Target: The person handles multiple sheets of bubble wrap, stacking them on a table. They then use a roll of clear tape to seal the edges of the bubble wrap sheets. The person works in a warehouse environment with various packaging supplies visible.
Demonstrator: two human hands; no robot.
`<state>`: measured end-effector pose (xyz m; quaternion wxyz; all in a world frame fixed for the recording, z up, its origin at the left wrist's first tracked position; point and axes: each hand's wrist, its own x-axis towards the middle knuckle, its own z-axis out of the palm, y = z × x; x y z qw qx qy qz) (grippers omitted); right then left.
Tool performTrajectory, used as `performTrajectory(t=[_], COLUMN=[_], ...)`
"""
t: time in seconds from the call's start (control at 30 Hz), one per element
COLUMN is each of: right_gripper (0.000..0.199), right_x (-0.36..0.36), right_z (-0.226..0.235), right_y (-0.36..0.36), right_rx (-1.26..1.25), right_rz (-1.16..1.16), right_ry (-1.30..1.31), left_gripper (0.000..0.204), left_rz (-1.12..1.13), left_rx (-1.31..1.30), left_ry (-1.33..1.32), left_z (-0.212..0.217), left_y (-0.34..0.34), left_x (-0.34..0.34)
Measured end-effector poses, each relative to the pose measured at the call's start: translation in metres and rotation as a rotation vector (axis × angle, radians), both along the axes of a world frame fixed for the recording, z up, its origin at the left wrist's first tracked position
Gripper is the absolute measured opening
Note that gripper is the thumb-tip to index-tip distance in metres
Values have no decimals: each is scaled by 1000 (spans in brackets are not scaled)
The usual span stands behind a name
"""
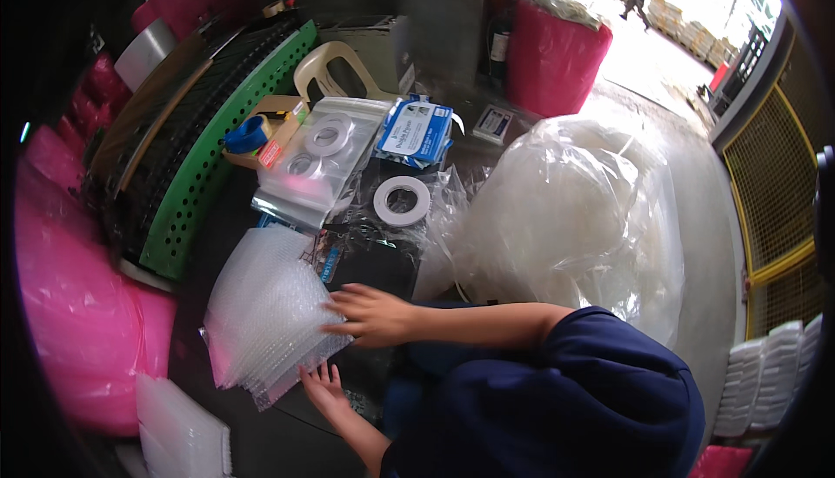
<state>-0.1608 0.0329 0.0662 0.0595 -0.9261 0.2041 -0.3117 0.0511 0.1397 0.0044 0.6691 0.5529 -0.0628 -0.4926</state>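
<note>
A fanned stack of clear bubble wrap pouches [270,304] lies on the dark table in front of me. My right hand [372,315] rests against the stack's right edge, its fingers stretched out and a little smeared by motion. Below it, my left hand [325,391] is at the stack's lower corner, palm turned up and fingers apart. Neither hand is closed around a pouch. Just beyond the stack lie clear plastic film and a small blue-labelled item [329,264].
White tape rolls [402,200], blue-and-white packets [419,133] and a cardboard box with blue tape [248,136] stand farther back. A green perforated rail [228,152] borders the left. A large translucent bag [574,217] bulges at right; pink wrapped bundles [96,321] sit left. A person walks outside.
</note>
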Motion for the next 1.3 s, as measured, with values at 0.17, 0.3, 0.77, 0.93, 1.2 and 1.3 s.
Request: performTrajectory(t=[0.17,0.3,0.77,0.93,1.2,1.3], right_gripper=[57,51,84,69,95,98], right_x=[-210,-394,-443,-392,-301,-338], right_z=[-51,-30,-83,-61,-56,-84], right_y=[52,82,78,60,-7,-44], right_rx=[392,412,849,541,884,980], right_rz=[-838,-1453,-1922,-1571,-1555,-1714], right_ry=[310,512,235,473,363,312], left_gripper=[70,61,62,63,62,61], left_rz=[245,312,102,133,144,114], left_rx=[271,326,590,550,500,517], left_ry=[-351,-983,-1575,-1551,-1576,-1556], left_z=[-10,-59,-44,-49,-52,-49], left_y=[6,-10,-26,-25,-24,-26], left_x=[-14,22,-10,-8,-5,-8])
